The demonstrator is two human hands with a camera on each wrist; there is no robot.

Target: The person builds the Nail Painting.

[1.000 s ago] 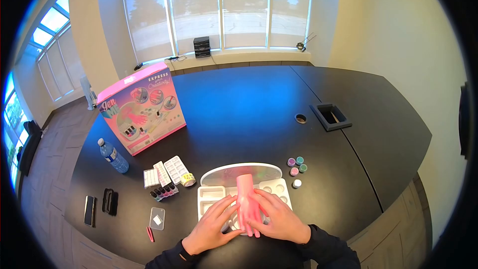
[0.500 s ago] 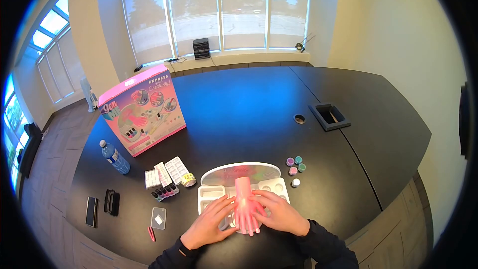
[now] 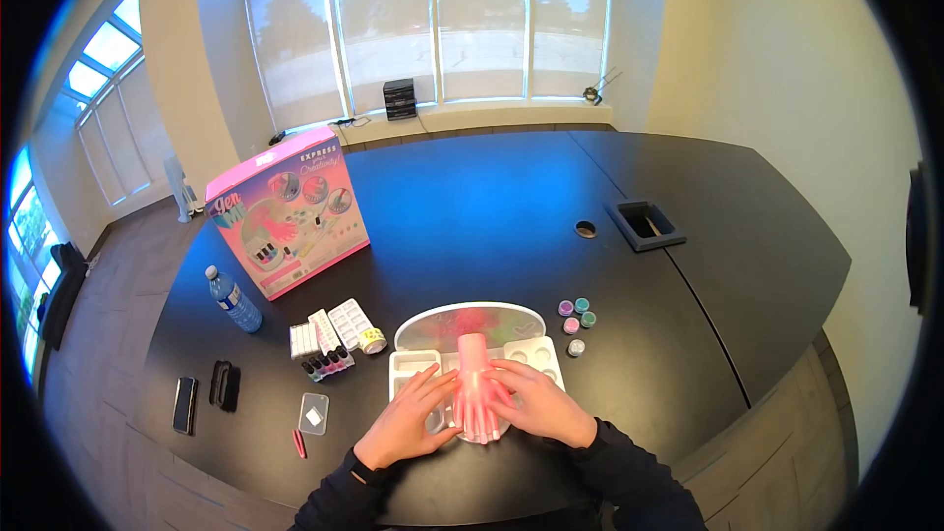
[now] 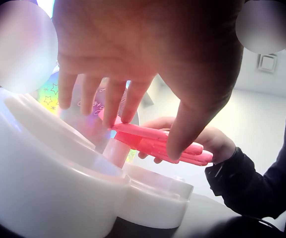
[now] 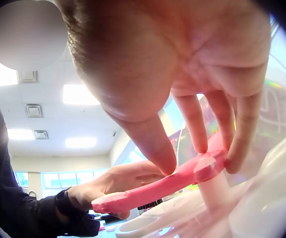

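Observation:
A pink model hand (image 3: pixel 475 401) stands on a white post in a white tray (image 3: pixel 398 366), its fingers pointing toward the person. My left hand (image 3: pixel 401 428) holds it from the left, with fingertips at its wrist end and the thumb along its fingers. From the other side my right hand (image 3: pixel 543 409) grips it. In the right wrist view the thumb rests on the model hand (image 5: pixel 143 194) while the other fingers reach its far side. Behind it rises a shiny curved panel (image 3: pixel 418 330) with printed designs.
Small glitter jars (image 3: pixel 572 325) stand right of the tray. To the left are nail polish bottles (image 3: pixel 327 364), white trays of small pieces (image 3: pixel 349 322), a clear case (image 3: pixel 314 413), pink tweezers (image 3: pixel 300 443), a phone (image 3: pixel 185 405), a water bottle (image 3: pixel 234 300) and a pink box (image 3: pixel 290 221).
The model hand has turned from a tilted pose to a flatter one, its fingers now fanned toward the person. Both hands stay at its sides. The head view has shifted slightly.

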